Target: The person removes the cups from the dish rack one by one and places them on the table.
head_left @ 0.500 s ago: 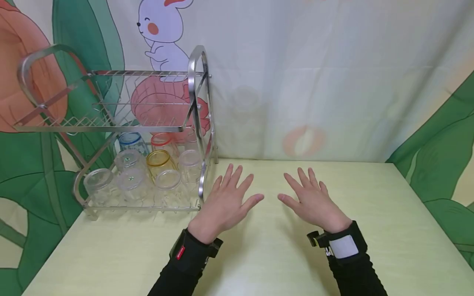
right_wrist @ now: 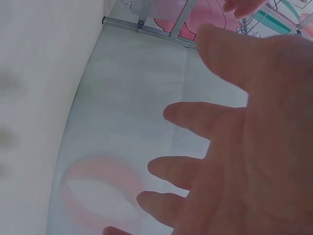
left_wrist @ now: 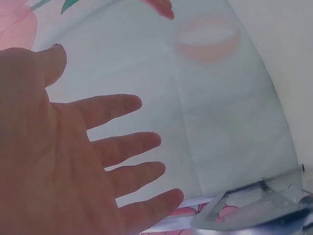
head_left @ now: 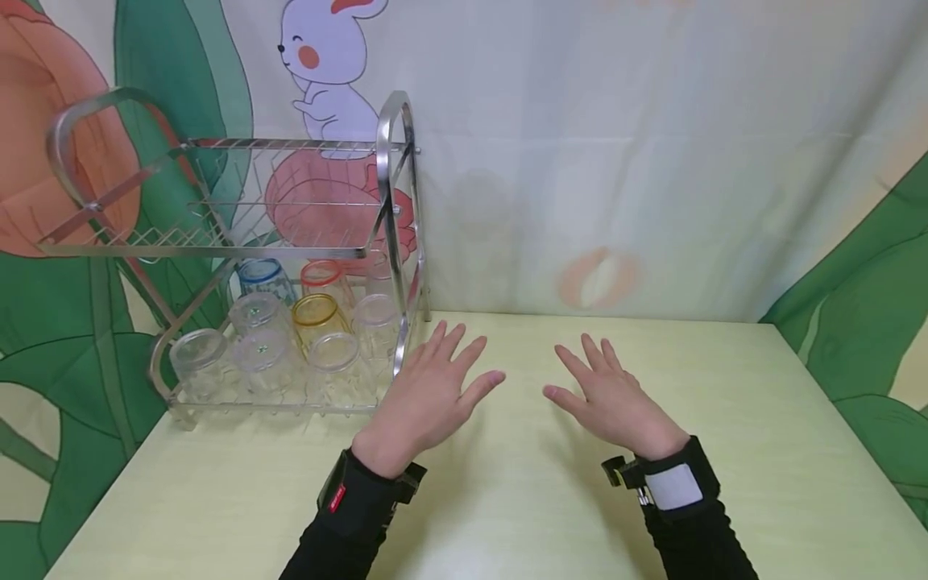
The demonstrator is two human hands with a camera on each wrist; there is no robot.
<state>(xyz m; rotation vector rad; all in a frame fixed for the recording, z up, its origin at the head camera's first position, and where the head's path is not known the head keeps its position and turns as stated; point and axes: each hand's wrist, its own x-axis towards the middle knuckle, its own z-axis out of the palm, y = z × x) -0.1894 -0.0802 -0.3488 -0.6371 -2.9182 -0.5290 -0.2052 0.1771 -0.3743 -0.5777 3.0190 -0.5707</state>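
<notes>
My left hand (head_left: 420, 403) hovers over the table with its fingers spread, just right of the metal rack (head_left: 203, 252). In the left wrist view its palm faces the camera and holds nothing. To the right, my right hand (head_left: 623, 407) also has spread fingers and holds nothing. On the rack's lower shelf stand several upside-down glasses: clear ones such as the front clear glass (head_left: 335, 366), a yellow-rimmed glass (head_left: 317, 316), a red-rimmed glass (head_left: 324, 278) and a blue-rimmed glass (head_left: 263, 275). The upper shelf carries nothing.
The pale table (head_left: 536, 507) reaches back to a curtain (head_left: 652, 161) printed with a rabbit and leaves. The rack's right side frame (head_left: 395, 266) rises close to my left fingers. Both wrists wear black straps.
My left hand has shifted slightly left and toward me, closer to the rack's front corner. The right hand stays almost still. The head view has turned a little.
</notes>
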